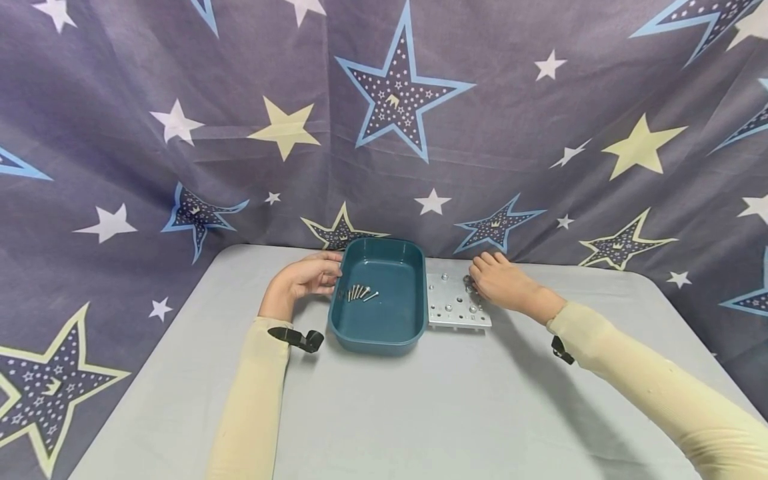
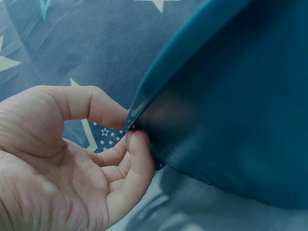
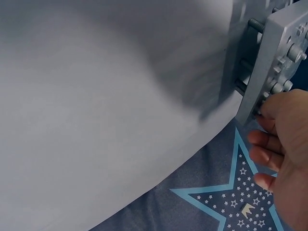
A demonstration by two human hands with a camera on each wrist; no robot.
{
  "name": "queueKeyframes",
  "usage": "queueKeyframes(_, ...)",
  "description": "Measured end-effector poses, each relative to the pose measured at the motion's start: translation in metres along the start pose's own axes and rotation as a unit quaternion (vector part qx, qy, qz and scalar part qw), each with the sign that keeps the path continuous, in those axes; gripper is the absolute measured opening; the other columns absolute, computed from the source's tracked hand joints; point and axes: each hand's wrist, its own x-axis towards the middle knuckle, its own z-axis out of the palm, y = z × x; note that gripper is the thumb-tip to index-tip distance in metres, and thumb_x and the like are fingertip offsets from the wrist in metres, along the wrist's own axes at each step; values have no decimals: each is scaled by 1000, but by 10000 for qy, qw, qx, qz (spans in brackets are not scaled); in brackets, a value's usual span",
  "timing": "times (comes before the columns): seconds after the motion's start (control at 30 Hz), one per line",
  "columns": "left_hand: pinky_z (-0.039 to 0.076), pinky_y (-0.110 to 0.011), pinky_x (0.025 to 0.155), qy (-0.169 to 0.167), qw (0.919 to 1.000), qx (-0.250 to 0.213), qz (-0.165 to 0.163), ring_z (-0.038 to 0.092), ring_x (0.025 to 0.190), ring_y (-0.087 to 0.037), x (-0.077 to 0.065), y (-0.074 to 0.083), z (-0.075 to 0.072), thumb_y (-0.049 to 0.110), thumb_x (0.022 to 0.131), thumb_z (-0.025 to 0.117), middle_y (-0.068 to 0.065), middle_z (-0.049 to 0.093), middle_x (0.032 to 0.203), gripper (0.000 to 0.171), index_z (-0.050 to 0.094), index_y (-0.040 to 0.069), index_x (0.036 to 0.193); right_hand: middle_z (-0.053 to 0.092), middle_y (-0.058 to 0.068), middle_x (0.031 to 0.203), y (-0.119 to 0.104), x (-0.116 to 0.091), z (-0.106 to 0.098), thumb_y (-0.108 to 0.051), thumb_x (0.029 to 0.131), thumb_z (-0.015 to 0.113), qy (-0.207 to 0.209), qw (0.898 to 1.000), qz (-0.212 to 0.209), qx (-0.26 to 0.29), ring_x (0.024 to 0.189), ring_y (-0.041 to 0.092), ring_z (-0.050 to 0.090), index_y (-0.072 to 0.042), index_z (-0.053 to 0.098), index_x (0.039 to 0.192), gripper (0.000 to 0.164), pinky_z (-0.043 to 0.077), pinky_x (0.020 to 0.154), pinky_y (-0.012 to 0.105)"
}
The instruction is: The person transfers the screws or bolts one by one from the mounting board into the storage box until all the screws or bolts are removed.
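A teal rectangular tray point(image 1: 384, 340) stands on the table with several small screws point(image 1: 360, 292) lying in its left part. My left hand point(image 1: 313, 275) pinches the tray's left rim between thumb and fingers, as the left wrist view shows. To the tray's right sits a silver metal plate point(image 1: 444, 297) with holes and several bolts, raised on legs whose threaded ends point(image 3: 256, 25) show underneath. My right hand point(image 1: 503, 281) is at the plate's back right edge. Its thumb and forefinger pinch a small screw there, mostly hidden by the fingers; the other fingers are curled.
The pale grey table point(image 1: 408, 413) reaches toward me in front of the tray and plate. Right behind its back edge hangs a dark curtain point(image 1: 516, 173) with a star print. A black strap point(image 1: 297, 339) is on my left sleeve.
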Motion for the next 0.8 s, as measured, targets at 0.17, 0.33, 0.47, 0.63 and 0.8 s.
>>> queueKeyframes(0.17,54,-23,66,64,10000,-30,-31,59,65,-4,0,0,0,1,91,52,6,62,83,59,35,-2,148,57,13,93,0,0,-2,-16,93,69,-87,9999,39,83,91,30,53,1,62,97,18,42,77,39)
queueKeyframes(0.33,53,-23,66,74,10000,-10,-18,59,65,-4,1,0,0,0,91,51,6,62,82,58,35,-2,147,59,13,94,1,1,-4,-15,92,69,-220,9995,69,213,93,31,54,1,62,97,18,43,80,41)
queueKeyframes(0.47,53,-23,66,48,10000,-26,5,59,64,-4,2,-1,0,0,91,51,6,62,81,56,36,-2,145,58,13,93,1,2,-5,-15,93,69,-339,9990,95,288,93,32,54,1,62,97,18,44,81,42)
queueKeyframes(0.63,53,-23,65,15,10000,-48,22,58,64,-4,1,-1,-1,0,92,51,6,62,81,56,35,-3,145,58,13,92,1,3,-6,-14,92,68,-441,9983,124,357,93,32,54,1,61,96,18,46,81,44)
queueKeyframes(0.8,53,-22,66,-16,10000,-44,14,58,65,-3,1,0,-1,0,91,50,6,62,81,57,34,-3,146,58,14,91,0,4,-7,-14,92,68,-551,9973,209,445,92,32,55,2,60,95,18,49,82,45)
